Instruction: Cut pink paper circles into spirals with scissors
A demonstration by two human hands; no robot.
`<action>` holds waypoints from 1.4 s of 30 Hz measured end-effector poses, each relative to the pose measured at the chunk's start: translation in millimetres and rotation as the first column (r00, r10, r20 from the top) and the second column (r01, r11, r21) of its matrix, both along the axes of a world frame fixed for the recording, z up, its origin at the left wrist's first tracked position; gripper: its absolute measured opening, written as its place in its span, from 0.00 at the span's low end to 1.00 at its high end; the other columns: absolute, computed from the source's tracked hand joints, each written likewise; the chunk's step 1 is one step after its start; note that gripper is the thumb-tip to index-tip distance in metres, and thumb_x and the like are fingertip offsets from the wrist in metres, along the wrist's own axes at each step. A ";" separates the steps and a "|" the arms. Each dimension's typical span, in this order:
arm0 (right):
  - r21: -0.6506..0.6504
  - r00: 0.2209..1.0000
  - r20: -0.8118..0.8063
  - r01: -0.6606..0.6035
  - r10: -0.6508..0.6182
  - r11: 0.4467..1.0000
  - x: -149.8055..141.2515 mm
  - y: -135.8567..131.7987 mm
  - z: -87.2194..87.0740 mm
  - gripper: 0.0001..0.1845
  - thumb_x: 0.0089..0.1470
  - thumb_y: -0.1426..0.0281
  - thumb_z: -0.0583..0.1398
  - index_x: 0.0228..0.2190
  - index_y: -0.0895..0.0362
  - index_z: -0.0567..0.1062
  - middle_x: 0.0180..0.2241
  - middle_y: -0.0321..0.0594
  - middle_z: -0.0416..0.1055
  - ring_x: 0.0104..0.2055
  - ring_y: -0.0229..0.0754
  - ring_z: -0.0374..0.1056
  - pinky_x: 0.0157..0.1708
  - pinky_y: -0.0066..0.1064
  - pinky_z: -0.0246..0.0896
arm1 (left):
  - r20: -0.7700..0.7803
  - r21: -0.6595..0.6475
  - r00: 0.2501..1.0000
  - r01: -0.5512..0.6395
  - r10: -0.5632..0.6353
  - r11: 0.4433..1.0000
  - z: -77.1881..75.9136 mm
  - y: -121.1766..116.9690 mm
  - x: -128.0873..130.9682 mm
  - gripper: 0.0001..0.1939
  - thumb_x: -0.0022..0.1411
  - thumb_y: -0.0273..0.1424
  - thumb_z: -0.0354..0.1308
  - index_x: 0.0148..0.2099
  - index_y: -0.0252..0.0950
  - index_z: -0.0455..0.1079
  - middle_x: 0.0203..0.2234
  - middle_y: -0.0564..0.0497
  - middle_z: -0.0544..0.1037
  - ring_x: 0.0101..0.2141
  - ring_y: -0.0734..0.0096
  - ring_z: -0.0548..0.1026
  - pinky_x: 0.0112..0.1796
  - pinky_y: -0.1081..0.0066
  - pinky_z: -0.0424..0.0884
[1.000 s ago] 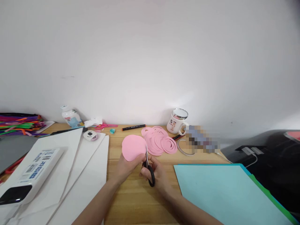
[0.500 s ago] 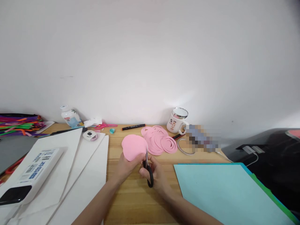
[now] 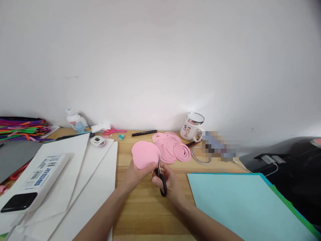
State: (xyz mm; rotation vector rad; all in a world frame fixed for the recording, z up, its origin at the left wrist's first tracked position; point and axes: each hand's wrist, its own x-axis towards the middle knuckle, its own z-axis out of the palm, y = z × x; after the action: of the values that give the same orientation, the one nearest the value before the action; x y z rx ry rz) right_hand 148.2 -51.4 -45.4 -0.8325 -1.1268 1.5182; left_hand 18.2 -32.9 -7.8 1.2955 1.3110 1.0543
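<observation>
My left hand (image 3: 137, 174) is closed on the lower edge of pink paper (image 3: 144, 154) with a rounded, lobed outline. Black-handled scissors (image 3: 163, 185) are in my right hand (image 3: 170, 184), their blades pointing up along the paper's right edge. My fingers almost meet just below the paper, and part of the scissors' handle is hidden by them. Directly behind my hands lies a pile of pink paper pieces (image 3: 168, 145), several cut into rings or spirals.
White sheets (image 3: 100, 190) with a white boxy device (image 3: 37, 184) lie at left; light blue sheets (image 3: 228, 201) at right. Along the wall are a bottle (image 3: 77, 121), pink scissors (image 3: 116, 131), a black marker (image 3: 144, 133) and a white mug (image 3: 188, 129). A grey ring-shaped band (image 3: 200, 161) lies by the mug.
The camera view has shifted slightly, moving the whole scene a little up and right. My hands keep their hold on the paper and scissors; the scissors' angle has changed slightly beside the paper's right edge.
</observation>
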 end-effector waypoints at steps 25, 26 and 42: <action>-0.037 1.000 -0.019 0.004 -0.005 0.999 -3.1 -0.6 1.3 0.21 0.35 0.64 0.68 0.28 0.54 0.63 0.20 0.29 0.59 0.20 0.33 0.51 0.19 0.24 0.45 | -0.044 -0.017 0.996 -0.084 0.083 0.996 5.9 0.7 2.8 0.18 0.46 0.36 0.61 0.40 0.32 0.72 0.36 0.44 0.79 0.38 0.58 0.76 0.38 0.65 0.73; -0.032 0.999 -0.036 0.000 -0.001 0.999 -2.4 0.4 3.6 0.21 0.35 0.64 0.68 0.29 0.54 0.63 0.21 0.30 0.60 0.22 0.33 0.51 0.20 0.24 0.46 | -0.035 -0.015 0.996 -0.085 0.084 0.996 5.4 1.2 2.3 0.20 0.45 0.36 0.61 0.42 0.32 0.72 0.37 0.44 0.79 0.39 0.58 0.76 0.39 0.65 0.73; -0.091 0.999 -0.045 0.001 -0.005 0.996 -3.2 2.7 3.6 0.18 0.35 0.65 0.67 0.26 0.54 0.63 0.16 0.26 0.57 0.17 0.31 0.48 0.16 0.23 0.42 | 0.005 -0.060 0.998 -0.057 0.057 0.997 10.1 5.6 0.4 0.09 0.44 0.34 0.61 0.28 0.34 0.74 0.27 0.46 0.80 0.31 0.61 0.77 0.34 0.67 0.74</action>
State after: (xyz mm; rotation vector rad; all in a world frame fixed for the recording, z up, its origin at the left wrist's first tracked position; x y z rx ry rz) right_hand 145.1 -48.7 -41.8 -0.8572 -1.0295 1.5884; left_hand 18.5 -27.3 2.4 1.2157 1.3715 1.0497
